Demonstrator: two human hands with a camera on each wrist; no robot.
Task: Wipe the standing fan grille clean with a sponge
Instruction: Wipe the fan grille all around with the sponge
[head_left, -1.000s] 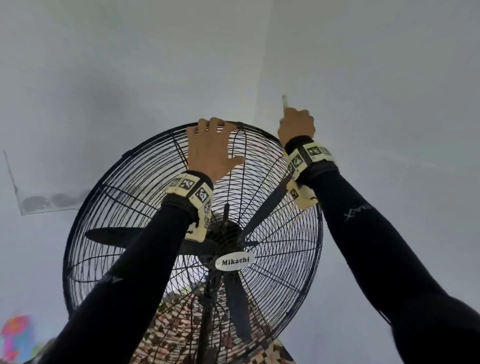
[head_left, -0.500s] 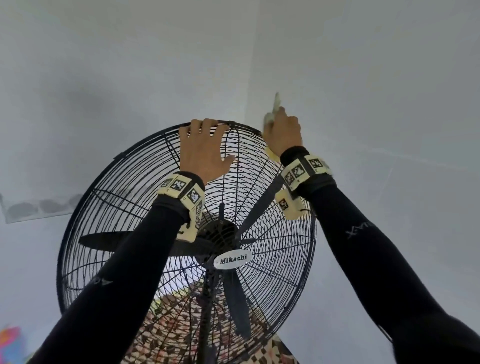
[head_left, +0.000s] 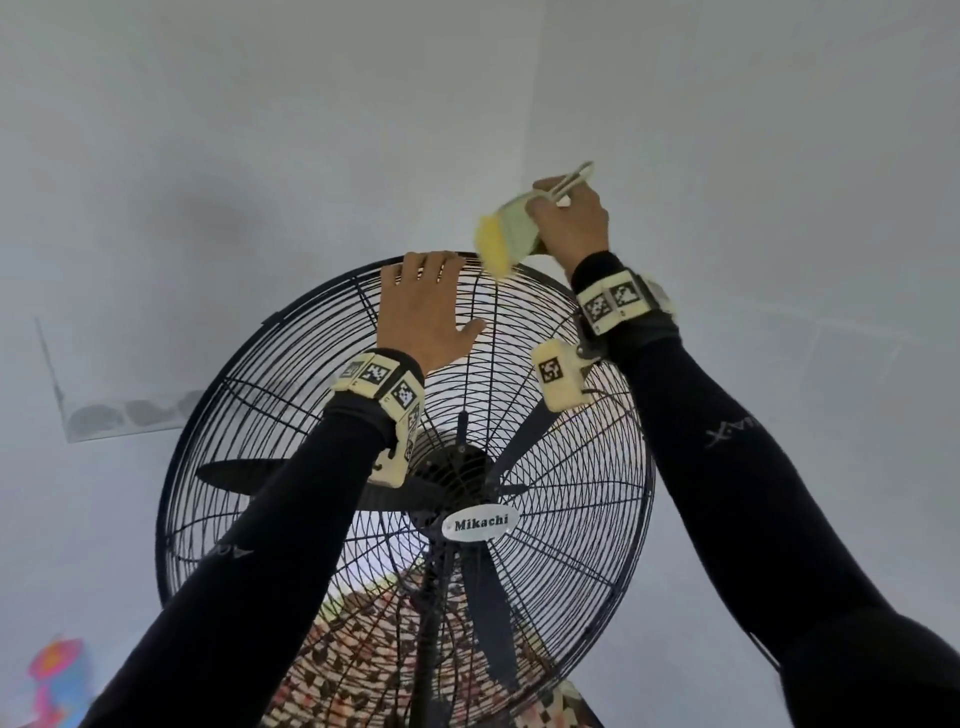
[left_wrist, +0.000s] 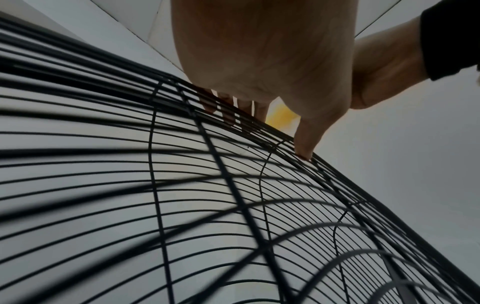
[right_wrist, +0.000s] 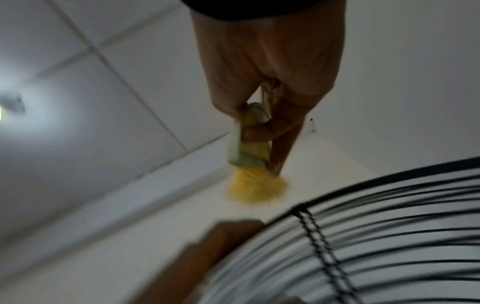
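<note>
The round black wire fan grille (head_left: 545, 519) on its stand fills the lower middle of the head view, seen from below against pale grey walls, with dark blades and a white oval badge behind and on its wires. Its top rim curves up between the two arms. The left hand (head_left: 426, 306) lies flat on the upper wires, fingers straight and reaching over the top rim, thumb spread to the side; it holds nothing and seems to steady the fan. The right hand (head_left: 571, 218) is the nearer one to the sponge, its fingers curled round the pale handled holder of the small yellow sponge (head_left: 493, 244). The holder's long axis slants down and leftward from the fist, so the yellow end points at the top rim, just right of the left fingertips. Whether it touches the wire or hangs just above, I cannot tell. The coming stroke probably calls for a short drop onto that rim.
</note>
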